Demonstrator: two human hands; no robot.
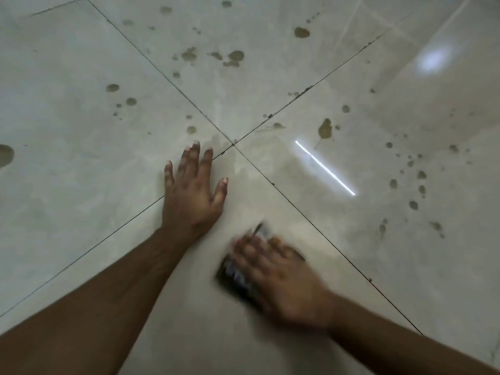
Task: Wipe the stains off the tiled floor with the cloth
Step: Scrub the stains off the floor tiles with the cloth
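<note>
My right hand (281,274) presses a dark patterned cloth (234,274) flat on the glossy pale tiled floor (81,163); the hand and cloth are motion-blurred. My left hand (190,190) rests palm down with fingers spread on the floor, just left of where four tiles meet (233,144). Brown stains are scattered beyond both hands: a cluster (232,57) far ahead, a larger blot (324,129) to the right, and several small spots (418,180) at the far right. The tile under my hands looks smeared but free of spots.
Dark grout lines cross the floor in an X. A bright strip of reflected light (324,168) lies right of the junction. One big stain (5,155) sits at the left edge, with smaller ones (121,96) on the left tile.
</note>
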